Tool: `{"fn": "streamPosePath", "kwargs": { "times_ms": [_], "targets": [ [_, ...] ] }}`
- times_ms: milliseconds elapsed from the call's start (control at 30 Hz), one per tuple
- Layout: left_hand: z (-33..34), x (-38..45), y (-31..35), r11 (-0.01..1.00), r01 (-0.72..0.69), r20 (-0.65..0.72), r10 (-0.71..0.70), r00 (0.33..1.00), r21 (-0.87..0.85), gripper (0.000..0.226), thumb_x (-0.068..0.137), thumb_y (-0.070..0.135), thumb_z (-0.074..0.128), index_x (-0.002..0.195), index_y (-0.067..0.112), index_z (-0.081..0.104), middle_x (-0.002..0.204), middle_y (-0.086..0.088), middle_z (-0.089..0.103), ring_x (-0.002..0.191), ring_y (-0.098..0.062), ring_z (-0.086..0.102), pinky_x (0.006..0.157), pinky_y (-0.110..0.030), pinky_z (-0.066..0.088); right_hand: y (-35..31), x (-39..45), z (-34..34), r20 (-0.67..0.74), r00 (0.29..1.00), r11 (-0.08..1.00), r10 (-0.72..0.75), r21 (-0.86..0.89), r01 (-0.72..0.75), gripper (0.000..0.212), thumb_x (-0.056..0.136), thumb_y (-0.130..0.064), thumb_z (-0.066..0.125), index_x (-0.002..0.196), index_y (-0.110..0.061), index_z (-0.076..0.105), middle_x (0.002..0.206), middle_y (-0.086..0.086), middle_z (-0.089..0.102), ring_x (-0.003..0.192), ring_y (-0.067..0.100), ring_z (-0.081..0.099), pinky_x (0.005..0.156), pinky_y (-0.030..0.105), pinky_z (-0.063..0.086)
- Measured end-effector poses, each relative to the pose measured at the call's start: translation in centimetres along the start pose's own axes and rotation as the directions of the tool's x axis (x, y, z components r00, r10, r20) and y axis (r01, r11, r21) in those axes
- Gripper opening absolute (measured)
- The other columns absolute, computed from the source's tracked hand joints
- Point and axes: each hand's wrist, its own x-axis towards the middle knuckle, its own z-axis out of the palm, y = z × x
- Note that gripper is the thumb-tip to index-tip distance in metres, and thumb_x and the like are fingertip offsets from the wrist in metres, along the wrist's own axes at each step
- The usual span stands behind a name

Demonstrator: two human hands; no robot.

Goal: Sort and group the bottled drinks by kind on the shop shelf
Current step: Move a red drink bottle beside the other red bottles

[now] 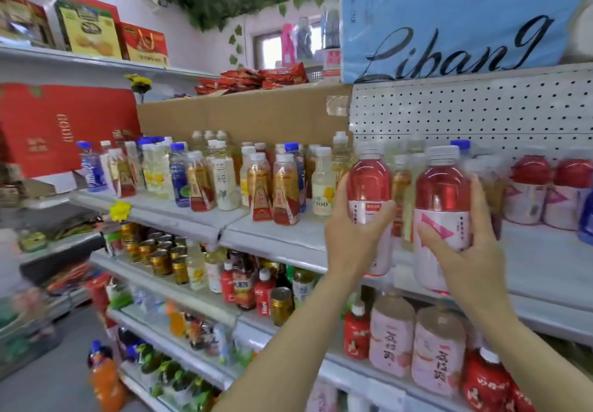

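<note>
The shop shelf (288, 238) runs across the whole view in white tiers, and both grips sit just in front of its upper tier. Beyond the two hands and off to their left, that tier carries a mixed crowd of bottles (224, 177): amber ones with red-and-gold labels, pale yellow ones and blue-capped ones stand jumbled together, which is presumably why sorting is needed. To the right of the grips, a row of red bottles with pink labels (542, 190) stands on the same tier, apparently the same kind as the two being held, so that row is the likely destination.

The person holds one bottle in each hand. The right hand (468, 251) wraps the right pink bottle (442, 193) low on its label, thumb across the front and fingers curled round the far side, the bottle upright and raised clear of the shelf. The left hand (349, 228) grips the left pink bottle (369, 183) around its middle, thumb over the white label, the bottle also upright. The two bottles are side by side and apart, with an amber bottle on the shelf showing through the gap between them. Carrying matching bottles as a pair looks like a way to move one kind in a single trip.
</note>
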Motion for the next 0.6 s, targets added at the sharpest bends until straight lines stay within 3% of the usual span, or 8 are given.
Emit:
{"fn": "streamPosePath", "kwargs": {
  "times_ms": [100, 233, 300, 400, 467, 567, 600],
  "targets": [
    [-5.7, 0.4, -0.7, 0.999, 0.0, -0.021, 0.001, 1.0, 0.034, 0.072, 0.081, 0.044, 0.08, 0.14, 0.048, 0.041, 0.114, 0.019, 0.066, 0.097, 0.005, 0.066, 0.092, -0.035, 0.058, -1.2, -1.8, 5.4, 0.041, 0.999, 0.999, -0.003, 0.053, 0.0, 0.09, 0.084, -0.029, 0.073, 0.155, -0.043, 0.019, 0.125, -0.046, 0.047, 0.109, -0.021, 0.051, 0.089, 0.01, 0.042],
    [-12.9, 1.0, -1.8, 0.999, 0.006, -0.072, -0.003, 0.997, 0.047, 0.076, 0.079, 0.048, 0.08, 0.145, 0.039, 0.043, 0.108, 0.029, 0.067, 0.099, 0.007, 0.065, 0.093, -0.033, 0.057, -2.5, -3.5, 12.6, 0.07, 0.997, 0.995, -0.012, 0.097, 0.005, 0.089, 0.085, -0.03, 0.074, 0.152, -0.049, 0.018, 0.133, -0.035, 0.05, 0.111, -0.01, 0.057, 0.089, 0.015, 0.048],
    [-15.7, 1.5, -2.4, 0.999, 0.024, -0.093, -0.019, 0.995, 0.049, 0.079, 0.075, 0.054, 0.078, 0.145, 0.04, 0.042, 0.115, 0.023, 0.067, 0.105, 0.003, 0.065, 0.095, -0.036, 0.056, -3.1, -3.9, 15.8, 0.087, 0.996, 0.993, 0.004, 0.118, -0.014, 0.089, 0.086, -0.03, 0.073, 0.155, -0.044, 0.018, 0.134, -0.033, 0.05, 0.109, -0.011, 0.058, 0.088, 0.015, 0.05],
    [-19.2, 2.9, -3.4, 0.996, 0.038, -0.119, -0.029, 0.993, 0.076, 0.072, 0.082, 0.04, 0.08, 0.143, 0.043, 0.042, 0.113, 0.022, 0.068, 0.102, 0.005, 0.066, 0.093, -0.033, 0.056, -4.0, -3.8, 20.4, 0.125, 0.992, 0.99, 0.006, 0.137, -0.023, 0.088, 0.088, -0.023, 0.072, 0.155, -0.04, 0.017, 0.11, -0.057, 0.047, 0.098, -0.022, 0.056, 0.073, 0.004, 0.048],
    [-21.2, 4.2, -4.5, 0.995, 0.04, -0.136, -0.027, 0.99, 0.089, 0.069, 0.084, 0.038, 0.079, 0.141, 0.044, 0.041, 0.105, 0.026, 0.069, 0.098, 0.007, 0.066, 0.091, -0.032, 0.057, -4.0, -3.4, 23.2, 0.153, 0.988, 0.986, 0.006, 0.162, -0.031, 0.088, 0.088, -0.023, 0.072, 0.155, -0.04, 0.018, 0.11, -0.049, 0.053, 0.095, -0.019, 0.059, 0.069, 0.004, 0.048],
    [-23.5, 6.7, -6.2, 0.994, 0.036, -0.163, -0.018, 0.986, 0.106, 0.071, 0.084, 0.042, 0.077, 0.144, 0.042, 0.038, 0.113, 0.023, 0.065, 0.1, 0.01, 0.063, 0.092, -0.031, 0.057, -3.2, -2.4, 27.2, 0.171, 0.985, 0.985, -0.01, 0.171, -0.02, 0.091, 0.087, -0.033, 0.072, 0.155, -0.046, 0.014, 0.132, -0.024, 0.055, 0.104, -0.01, 0.061, 0.076, 0.013, 0.054],
    [-24.1, 7.6, -6.9, 0.993, 0.033, -0.168, -0.014, 0.986, 0.11, 0.069, 0.084, 0.043, 0.076, 0.142, 0.045, 0.038, 0.116, 0.023, 0.064, 0.101, 0.011, 0.062, 0.093, -0.031, 0.057, -2.7, -1.9, 28.5, 0.173, 0.985, 0.985, -0.022, 0.172, -0.008, 0.091, 0.086, -0.034, 0.073, 0.155, -0.045, 0.014, 0.134, -0.024, 0.053, 0.108, -0.009, 0.06, 0.08, 0.015, 0.055]
  ]
}}
